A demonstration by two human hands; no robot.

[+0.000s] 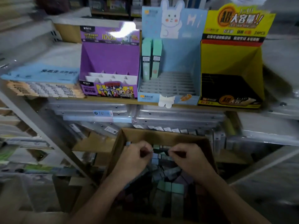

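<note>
Head view is showing a person leaning over an open cardboard box (123, 143) that is holding a heap of small pastel packs, below a shelf of display stands. The left hand (135, 157) is curling its fingers almost closed and pinching one end of a pale pack (157, 155) just above the heap. The right hand (189, 159) is pinching the other end the same way. Blur is hiding how firmly either one is gripping. The hold is looking thin, only fingertips, so the pack may be slipping back into the jumble. Pulling from both ends risks creasing it. Going up to the shelf, a wrist may be knocking over the two green packs (152, 59) standing in the blue slotted stand (178, 84).
</note>
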